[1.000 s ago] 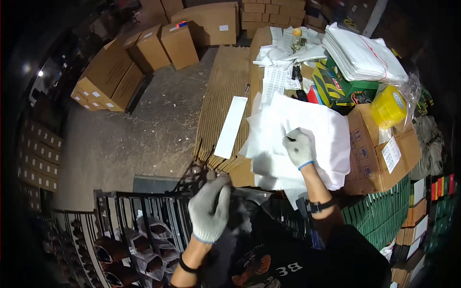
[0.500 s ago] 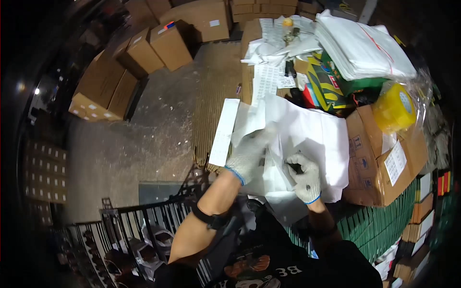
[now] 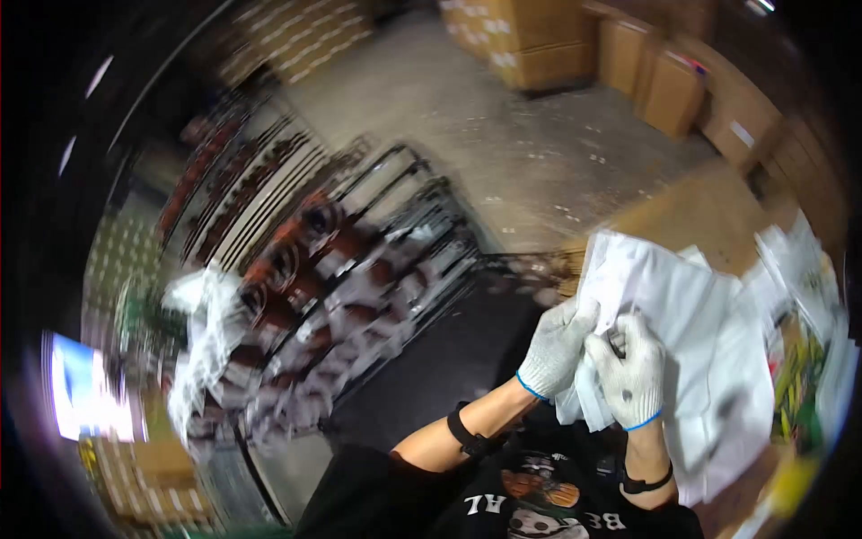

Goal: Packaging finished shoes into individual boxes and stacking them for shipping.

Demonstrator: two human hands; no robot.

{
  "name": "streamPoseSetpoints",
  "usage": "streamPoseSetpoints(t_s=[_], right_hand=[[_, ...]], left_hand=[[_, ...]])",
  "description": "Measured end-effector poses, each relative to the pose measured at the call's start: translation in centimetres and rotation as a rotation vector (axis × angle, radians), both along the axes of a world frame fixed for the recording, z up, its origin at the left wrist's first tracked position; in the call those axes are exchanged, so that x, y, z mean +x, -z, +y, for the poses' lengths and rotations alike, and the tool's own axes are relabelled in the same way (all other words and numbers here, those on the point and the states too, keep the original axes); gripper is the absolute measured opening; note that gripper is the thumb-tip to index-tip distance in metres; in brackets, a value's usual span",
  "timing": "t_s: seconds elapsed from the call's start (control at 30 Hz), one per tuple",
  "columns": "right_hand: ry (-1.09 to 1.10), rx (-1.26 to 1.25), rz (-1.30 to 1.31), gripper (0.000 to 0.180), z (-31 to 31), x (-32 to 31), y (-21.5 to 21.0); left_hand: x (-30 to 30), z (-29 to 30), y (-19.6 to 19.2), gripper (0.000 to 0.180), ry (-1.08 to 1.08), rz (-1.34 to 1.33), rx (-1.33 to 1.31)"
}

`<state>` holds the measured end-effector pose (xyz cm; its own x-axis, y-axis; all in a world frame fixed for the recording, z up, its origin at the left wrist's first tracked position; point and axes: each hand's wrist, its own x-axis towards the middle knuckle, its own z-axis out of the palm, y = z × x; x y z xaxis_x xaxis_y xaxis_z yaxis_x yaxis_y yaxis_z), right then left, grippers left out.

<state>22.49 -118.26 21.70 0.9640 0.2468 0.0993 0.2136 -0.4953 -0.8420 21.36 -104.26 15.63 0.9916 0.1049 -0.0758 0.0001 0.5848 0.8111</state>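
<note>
Both of my hands wear grey knit gloves with blue cuffs. My left hand (image 3: 557, 349) grips the near edge of a white plastic bag (image 3: 696, 314) that lies on a stack of similar white sheets. My right hand (image 3: 631, 370) is closed on the same bag just to the right, the two hands touching. The bag's top corner stands up above my fingers. The picture is blurred by head motion.
A black wire rack (image 3: 359, 269) holding several brown shoes stands to my left, with a white bag (image 3: 202, 341) hanging at its far side. Cardboard boxes (image 3: 530, 40) line the back of the concrete floor (image 3: 503, 153). Colourful packages (image 3: 795, 377) lie at the right edge.
My head has swung left, so the rack now fills the middle and the worktable sits at the right. My left hand has closed on the bag beside my right hand.
</note>
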Motion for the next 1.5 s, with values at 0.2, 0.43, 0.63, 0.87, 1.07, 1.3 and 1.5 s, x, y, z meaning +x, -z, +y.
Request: streamPoseSetpoints(t_s=[0.2, 0.43, 0.63, 0.87, 1.07, 1.3, 1.5], right_hand=[[-0.803, -0.154, -0.152, 0.018, 20.7, -14.0, 7.2], [-0.902, 0.081, 0.046, 0.019, 37.0, -27.0, 14.1], [-1.022, -0.539, -0.498, 0.021, 43.0, -27.3, 13.2], [-1.152, -0.599, -0.712, 0.061, 60.8, -27.7, 6.7], [-1.248, -0.070, -0.125, 0.039, 51.1, -26.4, 2.2], [-0.902, 0.356, 1.241, 0.025, 37.3, -28.6, 3.8], [-2.075, -0.134, -0.435, 0.020, 40.8, -30.0, 9.0]], left_hand=[[-22.2, 17.6, 8.3, 0.032, -0.781, 0.310, 0.290], [-43.9, 28.6, 11.0, 0.030, -1.367, 0.571, 0.619], [-53.1, 31.8, 14.4, 0.022, -1.457, 0.748, 0.808], [-53.5, 31.7, 14.8, 0.018, -1.481, 0.828, 0.829], [-56.5, 30.6, 16.5, 0.021, -1.531, 0.990, 0.830], [-55.8, 29.1, 17.6, 0.023, -1.524, 0.885, 0.893], [-53.3, 28.4, 13.2, 0.020, -1.326, 0.924, 0.873]])
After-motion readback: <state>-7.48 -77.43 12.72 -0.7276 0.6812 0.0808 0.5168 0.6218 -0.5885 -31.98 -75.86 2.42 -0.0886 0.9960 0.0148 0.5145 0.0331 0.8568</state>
